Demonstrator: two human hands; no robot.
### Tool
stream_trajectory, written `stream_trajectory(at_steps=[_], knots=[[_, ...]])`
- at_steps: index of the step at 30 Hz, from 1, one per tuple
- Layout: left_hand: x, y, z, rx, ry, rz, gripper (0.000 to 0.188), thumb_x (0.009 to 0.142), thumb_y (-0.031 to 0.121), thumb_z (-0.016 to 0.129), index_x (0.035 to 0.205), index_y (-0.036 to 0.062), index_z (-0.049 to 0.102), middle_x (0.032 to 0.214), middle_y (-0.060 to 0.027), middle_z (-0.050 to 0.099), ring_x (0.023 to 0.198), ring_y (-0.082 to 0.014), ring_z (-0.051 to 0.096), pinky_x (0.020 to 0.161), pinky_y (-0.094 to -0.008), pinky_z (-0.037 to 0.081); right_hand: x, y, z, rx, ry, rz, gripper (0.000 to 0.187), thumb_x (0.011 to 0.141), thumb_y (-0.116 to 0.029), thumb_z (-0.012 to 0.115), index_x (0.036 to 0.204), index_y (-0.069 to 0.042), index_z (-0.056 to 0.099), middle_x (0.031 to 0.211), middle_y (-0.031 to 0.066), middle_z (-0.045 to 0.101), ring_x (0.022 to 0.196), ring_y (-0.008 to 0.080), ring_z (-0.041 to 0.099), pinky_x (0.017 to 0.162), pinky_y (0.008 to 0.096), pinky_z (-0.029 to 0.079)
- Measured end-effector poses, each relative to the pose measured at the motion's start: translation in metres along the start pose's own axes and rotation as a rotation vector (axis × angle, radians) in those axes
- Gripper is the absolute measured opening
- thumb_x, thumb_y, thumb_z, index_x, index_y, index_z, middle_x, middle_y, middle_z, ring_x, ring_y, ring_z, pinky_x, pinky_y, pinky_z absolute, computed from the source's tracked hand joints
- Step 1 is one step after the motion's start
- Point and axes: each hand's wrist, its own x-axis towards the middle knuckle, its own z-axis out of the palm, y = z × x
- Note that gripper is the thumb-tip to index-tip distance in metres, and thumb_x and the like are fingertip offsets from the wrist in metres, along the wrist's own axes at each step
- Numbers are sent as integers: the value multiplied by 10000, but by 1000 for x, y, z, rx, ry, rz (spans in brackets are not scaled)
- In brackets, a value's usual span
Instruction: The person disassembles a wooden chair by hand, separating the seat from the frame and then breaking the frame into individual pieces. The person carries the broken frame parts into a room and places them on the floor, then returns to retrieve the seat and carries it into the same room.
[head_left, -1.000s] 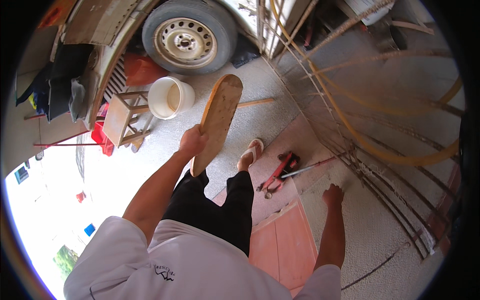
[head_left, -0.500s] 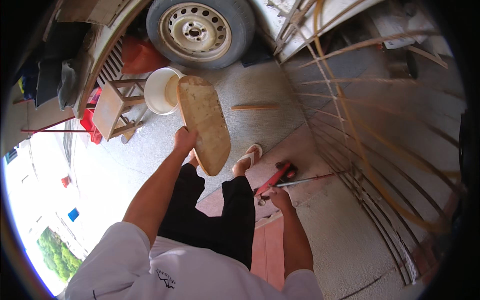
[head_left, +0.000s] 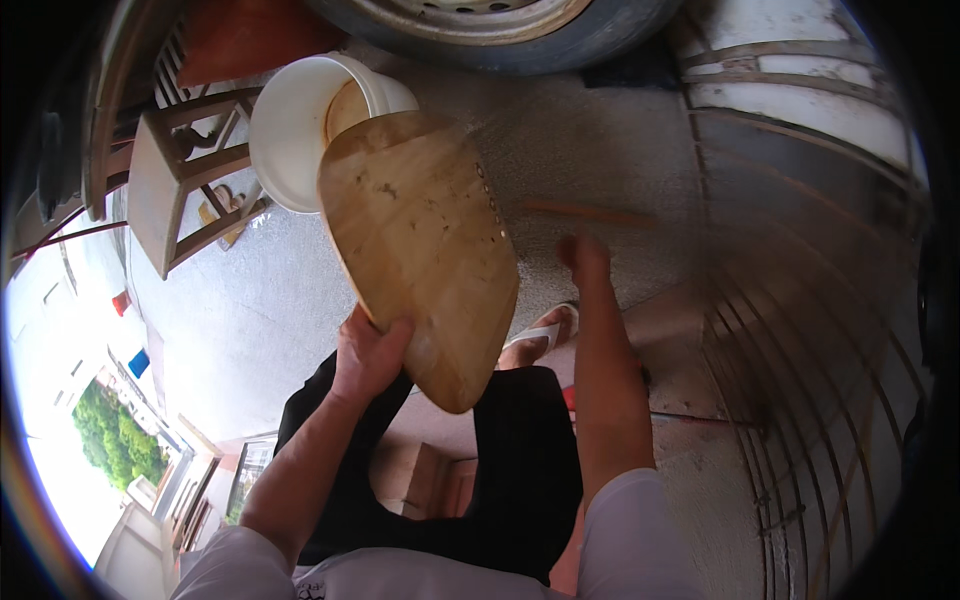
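Since half a second ago the right hand (head_left: 585, 255) has left the red tool and risen, blurred, grip unreadable, just beside the wooden board (head_left: 420, 250). Gripping the board's lower edge, the left hand (head_left: 368, 352) holds it tilted above the legs; its long axis runs from 11 to 5 o'clock, broad end toward the white bucket (head_left: 290, 130). A second hand on the free edge would probably steady it best.

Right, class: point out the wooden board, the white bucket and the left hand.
wooden board (head_left: 425, 250), head view, middle of its flat face
white bucket (head_left: 285, 130), head view, inner wall left of the board
left hand (head_left: 368, 355), head view, back of the hand gripping the board's edge
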Motion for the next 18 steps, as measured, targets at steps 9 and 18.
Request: stream_trajectory(at_steps=[9, 18], knots=[[24, -35, -22, -78, -95, -1, 304, 887, 161, 656, 1122, -31, 649, 1024, -156, 717, 963, -234, 682, 830, -365, 534, 79, -19, 32, 303, -38, 215, 381, 999, -393, 547, 1028, -15, 584, 742, 123, 606, 631, 200, 618, 482, 333, 511], [40, -52, -34, -4, 8, -11, 367, 858, 201, 661, 1131, -44, 663, 1015, -149, 727, 928, -218, 686, 805, -367, 544, -120, -21, -47, 200, -172, 241, 266, 933, -312, 592, 968, -50, 619, 779, 77, 656, 580, 210, 637, 500, 335, 547]])
